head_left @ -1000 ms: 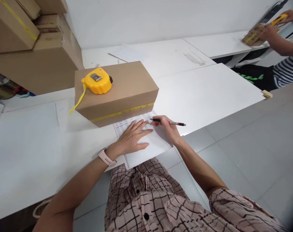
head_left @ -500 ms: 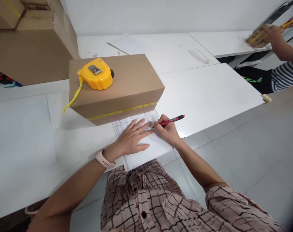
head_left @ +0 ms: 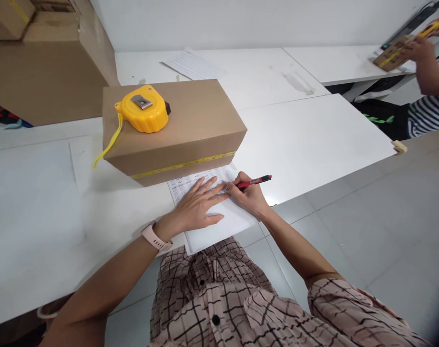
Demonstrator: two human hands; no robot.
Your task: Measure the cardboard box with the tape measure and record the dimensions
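My left hand [head_left: 196, 208] lies flat with fingers spread on a printed sheet of paper [head_left: 219, 224] at the table's near edge. My right hand [head_left: 249, 196] is closed round a red pen [head_left: 253, 181], its tip down on the sheet. Just behind the paper stands a brown cardboard box [head_left: 190, 120] with a yellow tape band along its front. A yellow tape measure [head_left: 143, 109] rests on the box's top left, its strap hanging over the side.
Larger cardboard boxes [head_left: 49, 62] are stacked at the far left. Another sheet of paper [head_left: 194, 64] lies at the back of the white table [head_left: 306, 140]. At the far right another person's hands [head_left: 420, 46] hold a small box on a second table.
My right hand turned the pen from lying sideways to tip-down on the sheet. My left hand stayed flat on the paper. The view shifted slightly.
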